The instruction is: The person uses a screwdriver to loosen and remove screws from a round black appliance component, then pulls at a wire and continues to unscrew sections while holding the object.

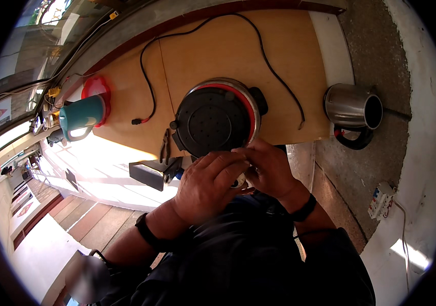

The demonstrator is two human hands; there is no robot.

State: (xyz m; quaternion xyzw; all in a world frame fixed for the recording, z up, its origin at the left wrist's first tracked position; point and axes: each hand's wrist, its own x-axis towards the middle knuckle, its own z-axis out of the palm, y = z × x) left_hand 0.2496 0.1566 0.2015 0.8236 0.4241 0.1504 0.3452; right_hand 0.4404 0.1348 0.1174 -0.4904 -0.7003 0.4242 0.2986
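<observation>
Just in front of a round black appliance [210, 120] with a red band and a steel rim, my two hands meet at the table's near edge. My left hand [210, 181] is curled with its fingertips pressed together. Beside it, my right hand [269, 168] pinches with thumb and fingers at the same spot. A small pale, round part shows between the hands, but what they hold is mostly hidden by the fingers. The appliance lies with a dark, dotted underside facing up. Left of it, a pair of pliers [165, 146] rests near the table edge.
A black cord [146, 76] loops across the wooden table [289, 41]. At left, a teal jug [85, 112] stands by a red plastic basin [104, 92]. A steel kettle [348, 104] is at right, beyond the table's edge. White sockets [381, 200] are at far right.
</observation>
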